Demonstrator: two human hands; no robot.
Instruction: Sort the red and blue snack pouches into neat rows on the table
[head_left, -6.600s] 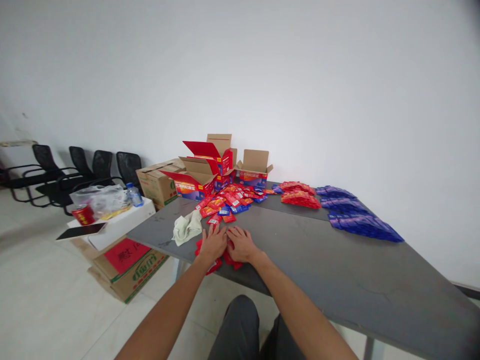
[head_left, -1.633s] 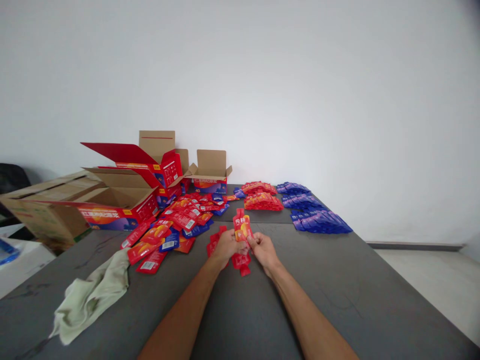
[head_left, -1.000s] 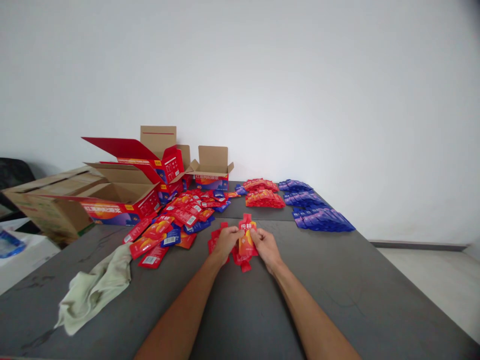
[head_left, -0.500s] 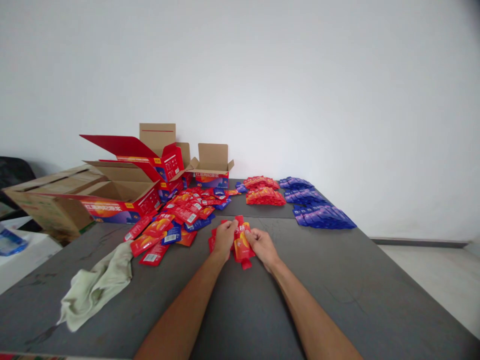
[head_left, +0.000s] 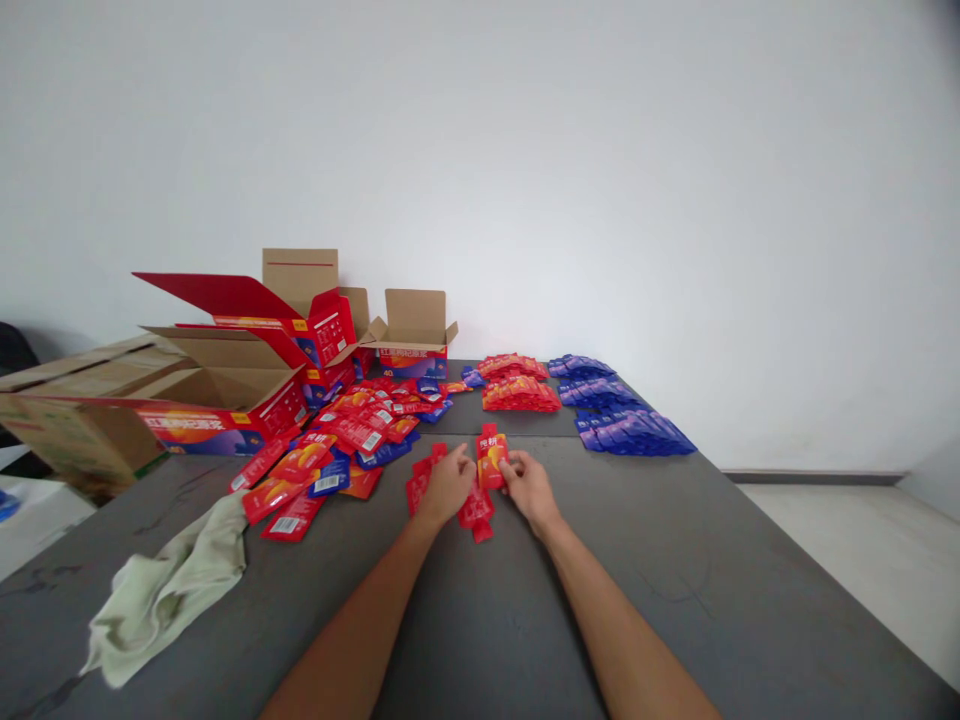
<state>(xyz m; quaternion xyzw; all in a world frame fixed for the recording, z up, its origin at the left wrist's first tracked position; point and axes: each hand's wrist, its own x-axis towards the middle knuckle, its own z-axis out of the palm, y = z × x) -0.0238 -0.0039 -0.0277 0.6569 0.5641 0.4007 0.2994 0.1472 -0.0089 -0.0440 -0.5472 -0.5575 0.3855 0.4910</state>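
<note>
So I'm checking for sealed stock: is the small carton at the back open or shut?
Open: the small carton has its brown flaps standing up.

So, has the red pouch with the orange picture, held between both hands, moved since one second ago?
Yes. The red pouch with the orange picture is lower, nearer the small red pile on the grey table.

- A plain white wall (head_left: 525, 150) fills everything ahead of me, from 9 o'clock round to 3 o'clock, evenly lit with no hard shadows.
- My dark grey worktop (head_left: 675, 580) runs from me to the wall at 12 o'clock; its surface looks matte with faint scuffs.
- At 3 o'clock, a pale tiled floor (head_left: 847, 550) shows beyond the worktop's edge.
- A dark skirting strip (head_left: 810, 477) lines the foot of the wall there.
- At 9 o'clock, part of a dark chair (head_left: 11, 350) shows at the frame's edge.
</note>
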